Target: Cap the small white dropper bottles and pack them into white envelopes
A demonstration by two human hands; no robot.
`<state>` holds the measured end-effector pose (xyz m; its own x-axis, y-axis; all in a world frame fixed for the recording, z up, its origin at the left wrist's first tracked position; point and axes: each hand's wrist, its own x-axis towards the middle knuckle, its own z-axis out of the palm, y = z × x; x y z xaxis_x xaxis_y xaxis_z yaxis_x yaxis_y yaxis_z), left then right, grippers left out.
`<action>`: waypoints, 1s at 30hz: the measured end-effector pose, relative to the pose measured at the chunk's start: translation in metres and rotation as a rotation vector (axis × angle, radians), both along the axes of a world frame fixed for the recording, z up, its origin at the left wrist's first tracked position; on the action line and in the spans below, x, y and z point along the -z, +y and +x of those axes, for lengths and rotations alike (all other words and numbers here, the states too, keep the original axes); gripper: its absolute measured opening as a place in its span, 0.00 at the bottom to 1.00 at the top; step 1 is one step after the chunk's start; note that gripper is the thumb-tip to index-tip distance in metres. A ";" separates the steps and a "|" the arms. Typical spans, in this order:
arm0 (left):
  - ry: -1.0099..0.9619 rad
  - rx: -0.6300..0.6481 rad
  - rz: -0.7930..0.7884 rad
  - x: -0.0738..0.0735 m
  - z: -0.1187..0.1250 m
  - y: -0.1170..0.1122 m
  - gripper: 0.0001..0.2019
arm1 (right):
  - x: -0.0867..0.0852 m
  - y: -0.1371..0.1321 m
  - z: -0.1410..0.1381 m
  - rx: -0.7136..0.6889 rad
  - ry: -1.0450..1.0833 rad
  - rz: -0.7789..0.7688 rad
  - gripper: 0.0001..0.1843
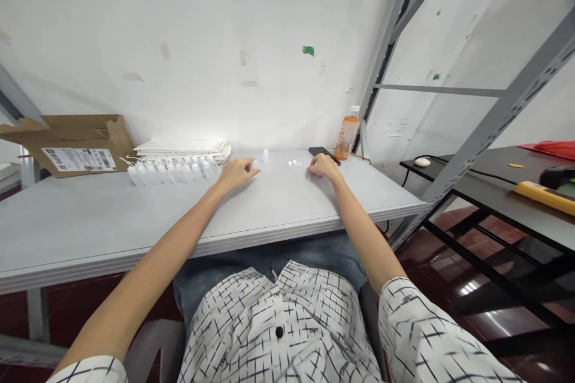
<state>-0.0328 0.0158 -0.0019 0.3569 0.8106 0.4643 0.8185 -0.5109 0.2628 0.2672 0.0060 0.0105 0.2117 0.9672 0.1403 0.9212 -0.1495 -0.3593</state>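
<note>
My left hand (237, 174) pinches a small translucent white bottle (254, 165) between thumb and fingers, just above the grey tabletop (278, 197). Right beside it another small white bottle (265, 156) stands upright. My right hand (322, 165) is closed in a pinch near the table; what sits between its fingertips is too small and pale to name. Between my hands lie several small white pieces, perhaps caps (294, 162). To the left of my left hand, rows of small white bottles (168, 172) stand packed together, with thin tips on top.
Behind the bottle rows lies a stack of white sheets (184, 147). An open cardboard box (83, 149) stands at the left. A dark phone-like slab (324, 153) and an orange drink bottle (347, 134) are at the back right, near a metal upright (503, 98).
</note>
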 end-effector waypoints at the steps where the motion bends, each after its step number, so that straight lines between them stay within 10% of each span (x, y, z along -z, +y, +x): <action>1: -0.001 -0.003 0.000 0.000 -0.001 0.000 0.12 | 0.000 -0.001 -0.001 -0.015 0.010 0.023 0.10; 16: -0.025 0.022 0.003 0.000 0.001 -0.002 0.17 | 0.001 0.006 -0.014 -0.162 0.400 0.318 0.09; 30: -0.045 0.118 -0.102 0.006 -0.001 0.005 0.24 | -0.003 0.005 -0.105 -0.556 0.895 -0.020 0.10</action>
<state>-0.0340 0.0208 -0.0081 0.4327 0.8081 0.3997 0.7409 -0.5714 0.3530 0.1624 0.0109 0.0139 -0.2441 0.9603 0.1347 0.2618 0.1990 -0.9444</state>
